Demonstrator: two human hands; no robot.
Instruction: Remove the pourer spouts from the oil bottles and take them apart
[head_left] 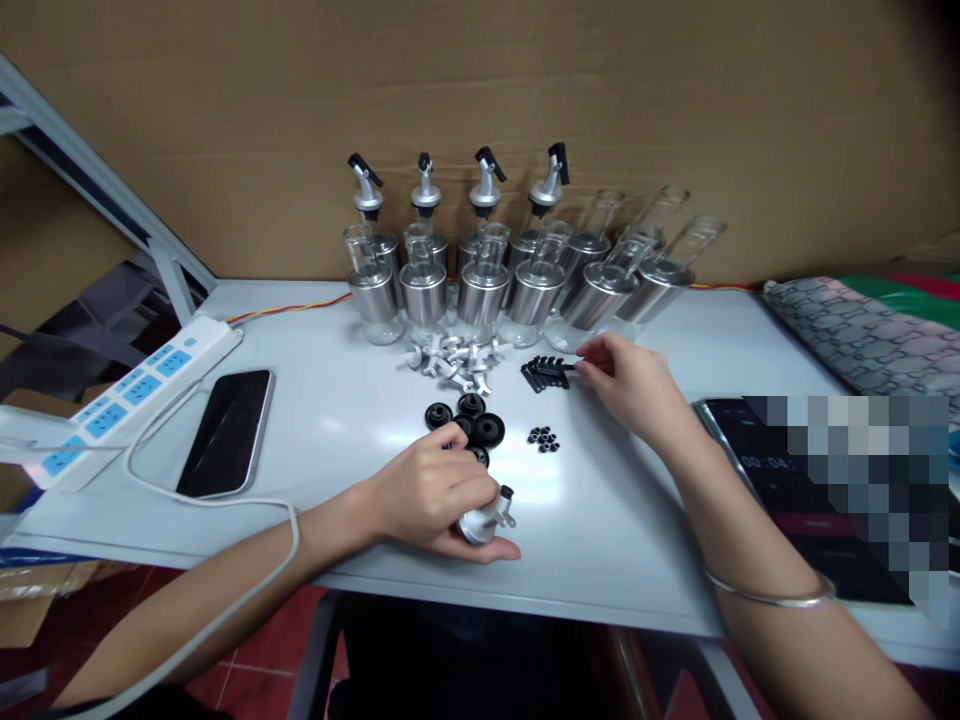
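My left hand (435,490) is closed around a silver pourer top (478,522) near the table's front edge; a small black ring caps its spout. Fingers and thumb of my right hand (619,380) pinch one piece at the edge of a pile of black flip caps (546,372). Black round stoppers (487,430) lie just beyond my left hand, which partly covers them. A heap of silver spout pieces (454,362) sits behind those. Between the hands is a cluster of tiny black rings (544,439).
Several glass bottles with metal sleeves (482,295) stand at the back, some with finished pourers (487,180). At left lie a phone (227,432), a power strip (135,390) and a white cable (217,500) crossing my left forearm. A larger device (795,500) lies at right.
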